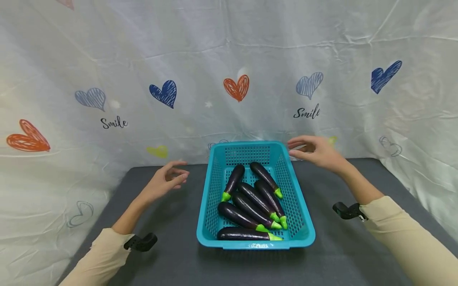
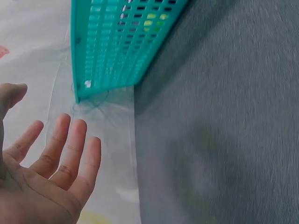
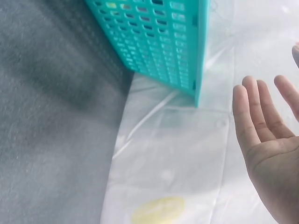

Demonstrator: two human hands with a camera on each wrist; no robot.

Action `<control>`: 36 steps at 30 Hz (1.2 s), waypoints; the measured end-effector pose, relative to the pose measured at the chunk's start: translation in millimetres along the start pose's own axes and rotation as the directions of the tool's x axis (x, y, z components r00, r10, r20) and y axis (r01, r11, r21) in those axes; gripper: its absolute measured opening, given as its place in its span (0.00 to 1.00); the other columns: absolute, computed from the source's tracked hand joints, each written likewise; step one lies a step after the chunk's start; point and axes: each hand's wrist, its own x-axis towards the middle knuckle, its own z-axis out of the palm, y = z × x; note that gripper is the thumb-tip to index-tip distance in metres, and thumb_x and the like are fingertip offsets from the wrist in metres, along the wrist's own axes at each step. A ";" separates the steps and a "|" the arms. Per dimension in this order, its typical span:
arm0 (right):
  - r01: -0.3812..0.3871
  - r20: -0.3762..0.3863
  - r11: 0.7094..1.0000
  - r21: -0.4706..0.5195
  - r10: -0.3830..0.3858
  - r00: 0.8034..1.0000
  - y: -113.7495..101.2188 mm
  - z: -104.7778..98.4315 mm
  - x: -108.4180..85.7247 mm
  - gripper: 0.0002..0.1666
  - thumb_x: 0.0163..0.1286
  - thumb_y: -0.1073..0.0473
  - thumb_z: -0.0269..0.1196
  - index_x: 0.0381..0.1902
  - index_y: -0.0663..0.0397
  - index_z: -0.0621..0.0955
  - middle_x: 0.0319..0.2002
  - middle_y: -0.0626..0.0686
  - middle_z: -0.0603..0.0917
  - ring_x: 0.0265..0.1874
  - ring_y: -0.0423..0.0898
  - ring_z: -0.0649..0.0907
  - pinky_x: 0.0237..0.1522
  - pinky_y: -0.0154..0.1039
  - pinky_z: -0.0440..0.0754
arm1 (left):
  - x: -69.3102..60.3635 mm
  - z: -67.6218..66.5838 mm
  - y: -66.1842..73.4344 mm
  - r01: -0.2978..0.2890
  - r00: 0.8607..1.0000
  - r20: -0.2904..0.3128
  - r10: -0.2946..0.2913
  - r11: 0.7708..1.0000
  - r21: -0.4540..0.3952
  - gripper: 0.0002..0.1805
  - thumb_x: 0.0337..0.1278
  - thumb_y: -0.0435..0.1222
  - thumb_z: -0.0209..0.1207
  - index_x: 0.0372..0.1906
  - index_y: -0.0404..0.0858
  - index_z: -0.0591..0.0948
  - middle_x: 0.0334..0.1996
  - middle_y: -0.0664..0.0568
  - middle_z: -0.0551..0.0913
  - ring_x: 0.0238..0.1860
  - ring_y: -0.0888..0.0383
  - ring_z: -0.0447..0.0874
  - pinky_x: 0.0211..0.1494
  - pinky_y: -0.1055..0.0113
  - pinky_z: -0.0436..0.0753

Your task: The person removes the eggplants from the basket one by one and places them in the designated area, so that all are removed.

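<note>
A turquoise plastic basket (image 1: 202,214) with perforated walls stands on the dark grey table. Several dark purple eggplants (image 1: 237,214) with green stem ends lie inside it. To the basket's left, my left hand (image 1: 165,180) hovers apart from it, fingers relaxed and holding nothing. Near the far right corner of the rim is my right hand (image 1: 316,151), loosely bent and holding nothing. Both wrist views show a palm with spread or relaxed fingers, the left hand (image 2: 56,172) and the right hand (image 3: 271,135), each with a gap to the basket wall.
A white curtain (image 1: 200,47) printed with hearts and the word Smile hangs behind the table and around its sides. The grey tabletop (image 1: 171,254) extends on both sides of the basket. A black strap device (image 1: 143,242) sits on each wrist.
</note>
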 end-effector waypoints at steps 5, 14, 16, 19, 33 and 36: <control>-0.027 0.027 0.996 0.084 0.024 0.999 -5.8 5.4 7.9 0.23 0.76 0.60 0.64 0.65 0.61 0.78 0.58 0.65 0.80 0.48 0.60 0.86 0.44 0.42 0.86 | 9.1 18.0 1.3 0.003 0.999 0.040 0.000 0.998 -0.057 0.27 0.76 0.34 0.57 0.74 0.35 0.67 0.59 0.31 0.77 0.55 0.38 0.82 0.50 0.52 0.85; -0.030 0.051 0.991 0.132 0.023 0.998 -17.9 22.4 26.0 0.24 0.75 0.60 0.65 0.66 0.60 0.77 0.56 0.61 0.82 0.44 0.49 0.87 0.47 0.57 0.84 | 19.9 53.5 1.2 0.018 0.995 0.104 -0.008 0.996 -0.092 0.29 0.74 0.37 0.59 0.75 0.38 0.67 0.60 0.35 0.75 0.54 0.42 0.82 0.51 0.48 0.84; -0.034 0.057 0.988 0.150 0.025 0.998 -20.6 25.9 30.1 0.24 0.75 0.60 0.65 0.66 0.60 0.77 0.57 0.61 0.82 0.44 0.49 0.87 0.47 0.55 0.84 | 21.0 58.6 0.3 0.016 0.993 0.117 -0.006 0.996 -0.087 0.29 0.74 0.38 0.60 0.74 0.39 0.68 0.60 0.35 0.75 0.52 0.43 0.83 0.50 0.50 0.84; -0.028 0.062 0.984 0.177 0.017 0.998 -25.7 30.7 36.5 0.24 0.76 0.61 0.64 0.66 0.61 0.76 0.57 0.61 0.81 0.45 0.50 0.87 0.48 0.49 0.85 | 22.7 63.6 -1.4 0.004 0.993 0.114 0.004 0.997 -0.072 0.28 0.74 0.38 0.60 0.74 0.40 0.69 0.59 0.34 0.75 0.50 0.45 0.84 0.47 0.53 0.85; -0.062 0.070 0.952 0.301 0.043 0.997 -43.1 61.1 66.6 0.23 0.74 0.63 0.65 0.64 0.66 0.76 0.57 0.63 0.80 0.50 0.56 0.85 0.48 0.47 0.85 | 22.9 66.1 0.3 0.011 0.995 0.102 -0.003 0.997 -0.077 0.29 0.73 0.38 0.61 0.74 0.40 0.68 0.58 0.35 0.76 0.51 0.43 0.84 0.46 0.52 0.85; -0.095 0.078 0.938 0.333 0.073 0.994 -43.8 67.6 69.7 0.24 0.75 0.62 0.65 0.64 0.64 0.76 0.58 0.64 0.79 0.52 0.57 0.84 0.49 0.47 0.85 | 23.0 65.8 1.6 0.018 0.995 0.099 -0.010 0.997 -0.077 0.29 0.73 0.37 0.61 0.74 0.40 0.69 0.56 0.36 0.77 0.50 0.44 0.84 0.46 0.53 0.85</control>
